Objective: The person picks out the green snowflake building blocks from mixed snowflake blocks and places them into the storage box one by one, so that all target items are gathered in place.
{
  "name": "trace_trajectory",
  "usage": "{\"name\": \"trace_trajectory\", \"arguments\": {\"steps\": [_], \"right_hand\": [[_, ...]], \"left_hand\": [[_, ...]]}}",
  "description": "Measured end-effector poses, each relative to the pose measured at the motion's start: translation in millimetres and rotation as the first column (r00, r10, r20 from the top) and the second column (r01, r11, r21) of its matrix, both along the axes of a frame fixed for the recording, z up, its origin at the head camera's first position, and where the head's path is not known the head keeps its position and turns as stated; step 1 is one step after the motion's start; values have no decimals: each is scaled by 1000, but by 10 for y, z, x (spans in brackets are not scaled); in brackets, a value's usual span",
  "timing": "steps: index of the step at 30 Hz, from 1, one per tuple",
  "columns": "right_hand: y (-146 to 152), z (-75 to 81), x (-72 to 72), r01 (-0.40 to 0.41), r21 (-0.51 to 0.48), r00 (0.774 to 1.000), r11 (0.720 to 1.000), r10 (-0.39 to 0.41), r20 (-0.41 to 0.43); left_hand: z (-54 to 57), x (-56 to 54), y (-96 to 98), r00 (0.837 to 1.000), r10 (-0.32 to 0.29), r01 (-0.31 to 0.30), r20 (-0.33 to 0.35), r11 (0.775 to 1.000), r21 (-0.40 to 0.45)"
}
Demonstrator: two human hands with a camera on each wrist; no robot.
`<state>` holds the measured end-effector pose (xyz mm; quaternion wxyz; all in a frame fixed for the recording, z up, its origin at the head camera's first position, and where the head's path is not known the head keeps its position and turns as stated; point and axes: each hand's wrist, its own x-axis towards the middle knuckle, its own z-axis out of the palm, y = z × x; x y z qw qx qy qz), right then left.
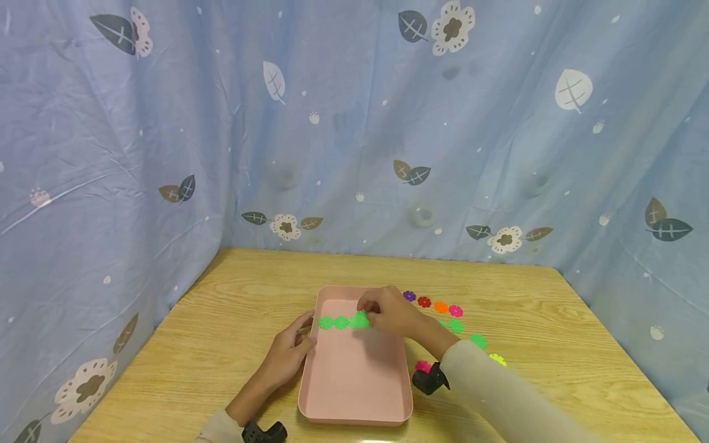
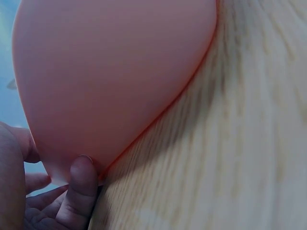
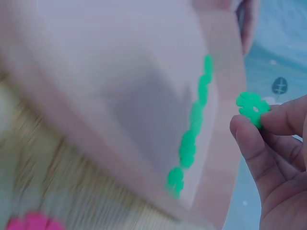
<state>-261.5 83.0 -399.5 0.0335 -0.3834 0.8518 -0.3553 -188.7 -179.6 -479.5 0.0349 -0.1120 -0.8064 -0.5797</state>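
My right hand (image 1: 394, 312) pinches a green flower-shaped plastic disc (image 3: 252, 108) between thumb and fingertips, above the far part of a shallow pink tray (image 1: 354, 381). Inside the tray, a row of similar green discs (image 3: 188, 148) runs crosswise; its right end is hidden by the right hand in the head view. My left hand (image 1: 289, 349) grips the tray's left side, its thumb (image 2: 82, 179) against the outer wall and the other fingers near the rim.
Right of the tray lie purple (image 1: 409, 296), red (image 1: 424, 302), orange (image 1: 440, 306) and pink (image 1: 456, 311) discs, with green (image 1: 478, 341) and yellow (image 1: 497, 359) ones nearer. Another pink disc (image 1: 423, 366) is by the right wrist. A patterned blue curtain (image 1: 354, 123) surrounds the wooden table (image 1: 266, 277).
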Motion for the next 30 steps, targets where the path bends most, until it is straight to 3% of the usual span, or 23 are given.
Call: {"name": "trace_trajectory", "arguments": {"steps": [6, 10, 11, 14, 17, 25, 30], "right_hand": [[-152, -7, -4, 50, -38, 996, 998, -47, 71], [-276, -62, 5, 144, 23, 988, 989, -143, -50], [-311, -82, 13, 157, 23, 987, 987, -156, -49], [-410, -145, 37, 187, 9, 982, 982, -187, -2], [-491, -219, 53, 192, -47, 974, 980, -184, 132], [-622, -312, 86, 231, -58, 959, 971, -217, 183], [-659, -350, 104, 244, -64, 940, 968, -220, 260]], "left_hand": [[-9, 10, 3, 1000, 10, -10, 3, 1000, 2], [-12, 11, 1, 1000, 16, -16, -6, 1000, -13], [-12, 9, 0, 1000, 17, -17, -8, 1000, -18], [-9, 0, -1, 1000, 13, -13, -5, 1000, -22], [0, -4, -4, 1000, 10, -10, 8, 1000, -16], [1, -13, -11, 1000, 5, -5, 22, 1000, -21], [6, -15, -23, 1000, -11, 12, 28, 1000, -22]]}}
